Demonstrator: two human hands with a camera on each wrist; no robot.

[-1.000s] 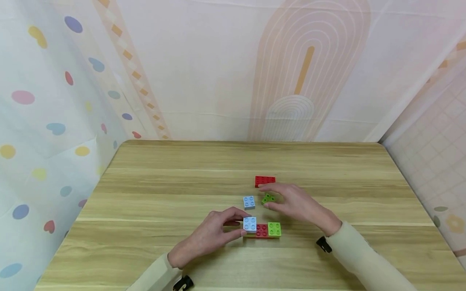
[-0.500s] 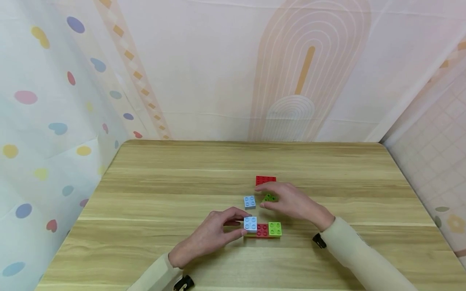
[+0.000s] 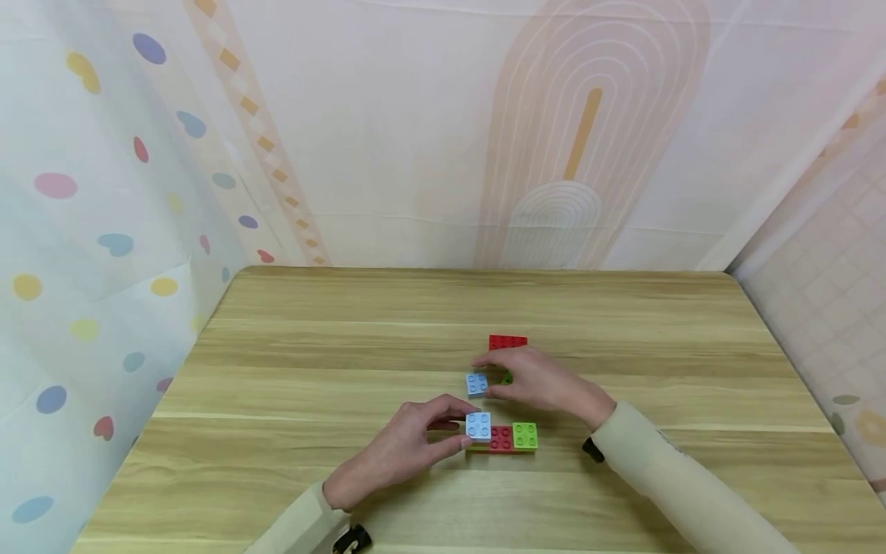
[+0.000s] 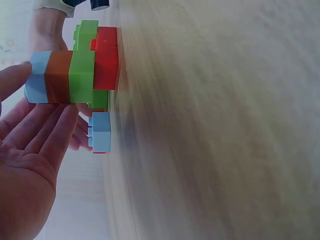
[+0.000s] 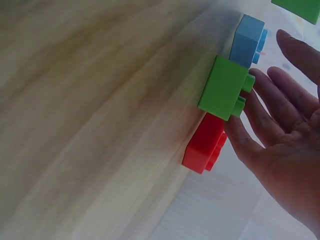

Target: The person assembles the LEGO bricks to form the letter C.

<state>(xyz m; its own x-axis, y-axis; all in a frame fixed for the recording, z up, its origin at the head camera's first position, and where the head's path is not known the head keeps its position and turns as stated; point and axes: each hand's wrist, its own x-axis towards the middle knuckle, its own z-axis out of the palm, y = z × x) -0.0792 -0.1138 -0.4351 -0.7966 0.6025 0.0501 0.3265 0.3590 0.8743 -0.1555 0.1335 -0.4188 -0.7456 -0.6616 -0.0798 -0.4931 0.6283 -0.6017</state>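
Note:
My left hand [image 3: 408, 438] pinches the light blue brick [image 3: 477, 425] on top of a small stack, thumb on the near side and fingers on the far side. Beneath it, the left wrist view shows a brown brick [image 4: 57, 77], a green brick [image 4: 81, 75] and a red base brick [image 4: 106, 60]. Another green brick [image 3: 524, 435] sits on the base's right end. My right hand [image 3: 543, 381] hovers with fingers spread, thumb and index tips beside a loose light blue brick [image 3: 476, 385]. Under that palm, a loose green brick [image 5: 221, 89] is partly hidden in the head view.
A loose red brick [image 3: 508, 342] lies just beyond my right hand. Everything stands on a wooden table [image 3: 311, 346]. Patterned cloth [image 3: 401, 154] hangs behind it and at both sides.
My right hand has moved left, from around the loose green brick to the loose light blue one, covering more of the green brick. The left hand keeps its hold on the stack.

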